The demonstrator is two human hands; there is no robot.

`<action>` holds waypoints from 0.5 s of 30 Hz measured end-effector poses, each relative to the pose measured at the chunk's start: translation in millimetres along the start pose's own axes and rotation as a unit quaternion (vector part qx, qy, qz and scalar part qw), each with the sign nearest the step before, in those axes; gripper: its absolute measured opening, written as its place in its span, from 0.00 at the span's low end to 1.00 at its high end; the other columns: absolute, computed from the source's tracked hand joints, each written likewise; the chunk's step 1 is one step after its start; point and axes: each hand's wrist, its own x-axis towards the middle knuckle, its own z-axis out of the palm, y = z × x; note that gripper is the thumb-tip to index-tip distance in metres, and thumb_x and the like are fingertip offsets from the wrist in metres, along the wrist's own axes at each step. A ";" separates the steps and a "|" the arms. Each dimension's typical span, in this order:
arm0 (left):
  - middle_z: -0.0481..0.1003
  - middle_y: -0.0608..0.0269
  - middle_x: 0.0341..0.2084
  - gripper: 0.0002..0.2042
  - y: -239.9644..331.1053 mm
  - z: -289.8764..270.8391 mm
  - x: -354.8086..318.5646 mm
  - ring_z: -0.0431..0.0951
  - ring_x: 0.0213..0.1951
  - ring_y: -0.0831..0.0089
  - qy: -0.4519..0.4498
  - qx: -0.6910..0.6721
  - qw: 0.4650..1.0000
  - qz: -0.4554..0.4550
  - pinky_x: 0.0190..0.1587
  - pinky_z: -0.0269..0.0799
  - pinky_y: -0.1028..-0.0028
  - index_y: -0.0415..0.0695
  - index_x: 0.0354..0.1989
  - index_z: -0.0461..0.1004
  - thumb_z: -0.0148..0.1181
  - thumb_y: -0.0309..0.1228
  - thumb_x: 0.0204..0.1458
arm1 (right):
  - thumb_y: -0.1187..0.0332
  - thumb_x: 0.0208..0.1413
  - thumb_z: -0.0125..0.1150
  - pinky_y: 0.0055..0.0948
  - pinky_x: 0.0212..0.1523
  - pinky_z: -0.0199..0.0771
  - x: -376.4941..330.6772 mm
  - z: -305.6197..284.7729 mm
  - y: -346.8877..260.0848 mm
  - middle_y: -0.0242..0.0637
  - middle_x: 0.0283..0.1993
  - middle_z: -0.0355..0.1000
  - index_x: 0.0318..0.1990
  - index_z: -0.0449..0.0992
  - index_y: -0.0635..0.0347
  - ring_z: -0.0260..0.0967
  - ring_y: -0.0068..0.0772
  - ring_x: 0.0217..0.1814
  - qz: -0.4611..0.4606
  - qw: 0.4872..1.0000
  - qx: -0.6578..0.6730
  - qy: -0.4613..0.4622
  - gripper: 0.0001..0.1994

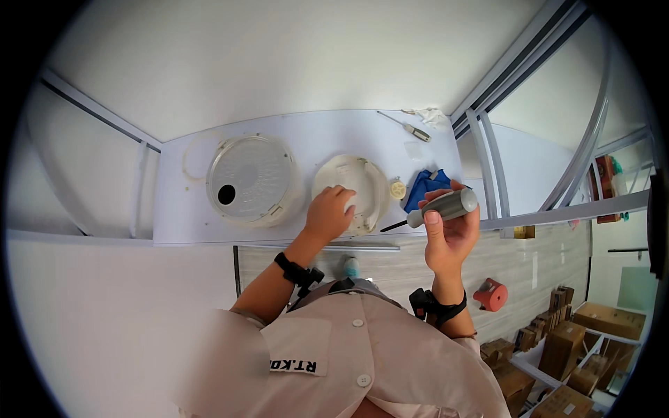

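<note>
Nearest the camera, a grey-handled screwdriver (440,209) is being gripped in the right hand (451,237), fingers clenched round the handle, its dark shaft pointing left toward the work. Just beyond, the left hand (329,214) is being laid flat, fingers spread and closed on nothing, upon a round white housing (352,191) that is lying on the pale worktop (279,125) directly before the person. The piece is thus being steadied rather than lifted, and the step in hand is judged to be a fastening or unfastening on this housing, with the tool tip not yet being seated on any screw. The next move is judged to call for the tip to be brought into a screw head at the housing's near right edge while downward pressure is being kept by the left hand; the screw itself cannot be made out. Just right of the housing, a small pale yellow gear (397,189) and a blue cloth (425,187) are lying on the worktop. To the left, well apart from both hands, a larger round lid-like part (252,180) with a dark hole is resting. Farthest off, a second slim screwdriver (408,127) and a crumpled white rag (433,116) are lying at the worktop's back edge.
</note>
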 end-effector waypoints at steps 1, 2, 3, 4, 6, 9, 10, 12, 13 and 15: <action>0.79 0.60 0.44 0.13 -8.0 9.6 1.7 0.79 0.48 0.57 0.001 0.012 1.000 -0.021 0.49 0.79 0.58 0.45 0.47 0.82 0.69 0.29 0.53 | 0.67 0.62 0.73 0.34 0.54 0.81 1.6 -4.4 0.6 0.48 0.51 0.77 0.66 0.65 0.70 0.78 0.33 0.51 0.003 1.000 0.001 -0.003 0.30; 0.79 0.60 0.45 0.13 -17.9 19.8 3.2 0.79 0.49 0.56 0.002 0.023 0.999 -0.041 0.50 0.79 0.58 0.45 0.48 0.82 0.69 0.29 0.53 | 0.66 0.63 0.73 0.34 0.54 0.81 3.2 -9.4 2.4 0.47 0.50 0.77 0.66 0.65 0.70 0.78 0.33 0.51 0.007 1.000 0.005 -0.009 0.30; 0.78 0.60 0.46 0.13 -24.1 27.0 3.8 0.78 0.51 0.55 0.002 0.034 0.998 -0.061 0.50 0.79 0.58 0.45 0.48 0.82 0.69 0.29 0.54 | 0.66 0.63 0.73 0.33 0.53 0.81 4.8 -14.6 3.1 0.47 0.50 0.78 0.66 0.65 0.70 0.78 0.33 0.51 0.012 1.000 0.008 -0.016 0.31; 0.78 0.59 0.47 0.13 -30.2 33.8 3.2 0.78 0.51 0.55 0.009 0.050 0.996 -0.068 0.51 0.79 0.57 0.45 0.48 0.82 0.69 0.29 0.54 | 0.66 0.63 0.73 0.33 0.53 0.81 6.5 -19.4 3.7 0.47 0.50 0.78 0.66 0.65 0.70 0.78 0.33 0.50 0.016 1.000 0.011 -0.024 0.31; 0.77 0.59 0.48 0.12 -34.8 41.9 4.2 0.78 0.51 0.54 0.025 0.080 0.993 -0.081 0.51 0.79 0.57 0.44 0.47 0.83 0.69 0.29 0.54 | 0.66 0.63 0.73 0.33 0.53 0.81 10.7 -28.4 3.9 0.47 0.49 0.78 0.66 0.65 0.70 0.78 0.33 0.50 0.052 0.997 0.046 -0.036 0.31; 0.77 0.57 0.47 0.10 -36.4 49.8 2.6 0.77 0.51 0.54 0.033 0.082 0.990 -0.108 0.51 0.79 0.56 0.43 0.45 0.83 0.69 0.29 0.55 | 0.66 0.62 0.73 0.34 0.52 0.82 16.1 -35.4 8.9 0.47 0.49 0.78 0.66 0.65 0.70 0.79 0.33 0.49 0.076 0.993 0.077 -0.046 0.31; 0.77 0.57 0.47 0.09 -36.5 52.0 3.3 0.78 0.50 0.54 0.029 0.081 0.989 -0.120 0.50 0.79 0.56 0.43 0.44 0.83 0.69 0.29 0.55 | 0.67 0.61 0.73 0.34 0.52 0.82 17.3 -36.4 11.8 0.46 0.49 0.78 0.66 0.66 0.70 0.79 0.34 0.49 0.079 0.992 0.084 -0.048 0.31; 0.77 0.57 0.46 0.08 -36.5 52.9 3.0 0.78 0.49 0.54 0.024 0.084 0.985 -0.149 0.50 0.79 0.56 0.43 0.42 0.83 0.68 0.29 0.56 | 0.67 0.61 0.74 0.35 0.52 0.82 16.4 -38.7 20.5 0.46 0.49 0.78 0.66 0.66 0.69 0.79 0.34 0.49 0.053 0.990 0.084 -0.097 0.31; 0.77 0.57 0.45 0.06 -35.8 54.5 3.9 0.78 0.48 0.54 0.021 0.086 0.984 -0.153 0.49 0.79 0.57 0.43 0.40 0.82 0.67 0.30 0.56 | 0.68 0.61 0.74 0.35 0.52 0.82 16.0 -40.2 23.1 0.46 0.49 0.78 0.66 0.66 0.69 0.79 0.35 0.49 0.040 0.988 0.084 -0.121 0.31; 0.77 0.59 0.43 0.05 -29.0 54.0 6.9 0.79 0.47 0.55 0.013 0.089 0.983 -0.161 0.48 0.79 0.57 0.44 0.38 0.82 0.66 0.30 0.57 | 0.69 0.59 0.75 0.35 0.52 0.82 14.3 -41.0 26.0 0.46 0.49 0.78 0.66 0.67 0.68 0.80 0.36 0.50 0.046 0.982 0.099 -0.155 0.31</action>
